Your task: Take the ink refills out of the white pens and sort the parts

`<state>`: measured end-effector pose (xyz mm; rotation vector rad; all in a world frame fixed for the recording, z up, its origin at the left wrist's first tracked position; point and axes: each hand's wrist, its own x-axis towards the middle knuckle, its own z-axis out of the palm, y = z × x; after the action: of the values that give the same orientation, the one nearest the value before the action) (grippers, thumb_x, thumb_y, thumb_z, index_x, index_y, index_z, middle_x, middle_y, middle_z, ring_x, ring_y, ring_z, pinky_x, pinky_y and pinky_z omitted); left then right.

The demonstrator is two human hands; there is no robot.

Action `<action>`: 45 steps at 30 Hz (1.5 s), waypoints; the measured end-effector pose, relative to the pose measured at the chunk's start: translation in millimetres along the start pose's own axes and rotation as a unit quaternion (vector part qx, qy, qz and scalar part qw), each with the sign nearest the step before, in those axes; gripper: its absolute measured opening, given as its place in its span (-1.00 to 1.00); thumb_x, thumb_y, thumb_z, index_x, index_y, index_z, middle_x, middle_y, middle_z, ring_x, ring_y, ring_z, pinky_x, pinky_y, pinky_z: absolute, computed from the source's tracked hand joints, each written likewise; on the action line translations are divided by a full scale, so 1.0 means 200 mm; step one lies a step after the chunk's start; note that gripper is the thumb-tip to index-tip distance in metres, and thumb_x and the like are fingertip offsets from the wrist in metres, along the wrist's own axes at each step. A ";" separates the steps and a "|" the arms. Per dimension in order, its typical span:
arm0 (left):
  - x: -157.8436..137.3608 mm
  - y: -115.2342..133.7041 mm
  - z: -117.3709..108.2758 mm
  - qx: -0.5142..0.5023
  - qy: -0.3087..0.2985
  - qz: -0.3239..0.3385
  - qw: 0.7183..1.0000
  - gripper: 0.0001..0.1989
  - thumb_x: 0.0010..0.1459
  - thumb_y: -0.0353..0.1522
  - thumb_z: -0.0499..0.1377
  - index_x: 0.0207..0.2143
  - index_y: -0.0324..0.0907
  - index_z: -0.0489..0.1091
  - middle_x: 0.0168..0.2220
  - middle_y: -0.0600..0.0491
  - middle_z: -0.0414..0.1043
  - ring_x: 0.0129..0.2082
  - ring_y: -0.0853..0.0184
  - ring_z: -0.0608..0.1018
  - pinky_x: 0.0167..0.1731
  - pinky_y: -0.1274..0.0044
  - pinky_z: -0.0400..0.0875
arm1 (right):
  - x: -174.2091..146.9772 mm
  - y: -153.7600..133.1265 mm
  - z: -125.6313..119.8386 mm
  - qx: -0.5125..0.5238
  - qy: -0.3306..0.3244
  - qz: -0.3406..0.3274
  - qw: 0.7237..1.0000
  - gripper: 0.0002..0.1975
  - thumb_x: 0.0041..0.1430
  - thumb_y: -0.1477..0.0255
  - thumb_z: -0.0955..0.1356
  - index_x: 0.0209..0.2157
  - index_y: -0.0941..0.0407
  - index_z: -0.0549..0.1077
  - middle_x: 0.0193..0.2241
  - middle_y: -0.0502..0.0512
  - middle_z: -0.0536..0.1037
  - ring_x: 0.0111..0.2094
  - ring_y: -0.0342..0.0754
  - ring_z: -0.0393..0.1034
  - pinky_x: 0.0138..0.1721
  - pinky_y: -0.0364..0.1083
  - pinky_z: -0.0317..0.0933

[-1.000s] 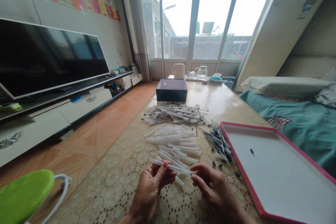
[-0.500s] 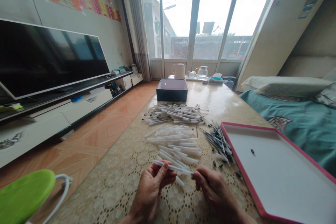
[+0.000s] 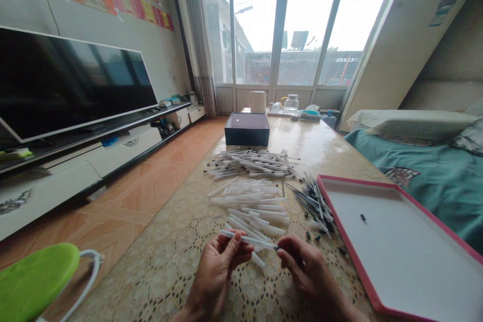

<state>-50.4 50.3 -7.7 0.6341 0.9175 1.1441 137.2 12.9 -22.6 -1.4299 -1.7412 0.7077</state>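
Note:
My left hand (image 3: 221,266) is closed around a white translucent pen barrel (image 3: 256,242), thumb on top, the barrel pointing right. At the barrel's right end sits a small dark plug (image 3: 276,248), which the thumb and forefinger of my right hand (image 3: 307,264) pinch. Just beyond my hands lies a heap of clear white pen barrels (image 3: 249,193). Farther back is a pile of white pens with dark ends (image 3: 252,162). To the right, thin dark pen refills (image 3: 313,201) lie in a bunch, with a few loose black plugs (image 3: 308,235) near my right hand.
A white tray-like lid with a pink rim (image 3: 349,246) lies on the right, one black plug (image 3: 363,218) in it. A dark open box (image 3: 247,136) stands behind the pens. Jug (image 3: 257,102) and glass pot (image 3: 291,104) are at the table's far end. A green stool (image 3: 37,279) is lower left.
My right hand's fingers have shifted slightly at the barrel's dark end, the knuckles a little higher. My left hand and the barrel stay nearly in place.

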 end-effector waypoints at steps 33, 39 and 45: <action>-0.01 0.01 0.00 0.009 0.001 -0.001 1.000 -0.80 -0.12 -0.32 0.34 -0.45 -0.27 0.48 -0.55 0.05 0.53 -0.51 0.37 0.57 -0.45 0.58 0.48 | 0.00 -0.01 0.00 -0.031 -0.001 -0.023 0.999 -0.77 0.23 0.28 0.19 -0.23 0.11 0.35 -0.60 -0.06 0.42 -0.58 -0.15 0.30 -0.51 -0.21 0.11; 0.00 0.00 0.00 0.001 0.004 -0.004 1.000 -0.78 -0.15 -0.32 0.36 -0.45 -0.28 0.48 -0.56 0.04 0.53 -0.53 0.36 0.57 -0.46 0.57 0.48 | 0.01 0.00 0.00 -0.033 -0.004 -0.028 0.999 -0.65 0.28 0.28 0.11 -0.49 0.11 0.32 -0.61 -0.02 0.41 -0.55 -0.15 0.32 -0.46 -0.20 0.13; -0.01 0.02 0.01 0.001 0.003 -0.002 1.000 -0.79 -0.15 -0.33 0.35 -0.45 -0.28 0.48 -0.54 0.04 0.53 -0.52 0.36 0.57 -0.45 0.57 0.48 | 0.00 -0.02 -0.01 -0.013 -0.021 -0.019 1.000 -0.74 0.26 0.29 0.14 -0.32 0.11 0.36 -0.59 -0.04 0.43 -0.54 -0.14 0.34 -0.47 -0.20 0.14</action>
<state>-50.5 49.8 -3.9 0.6303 0.9255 1.1424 136.7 11.8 -18.4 -1.4038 -1.8120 0.7017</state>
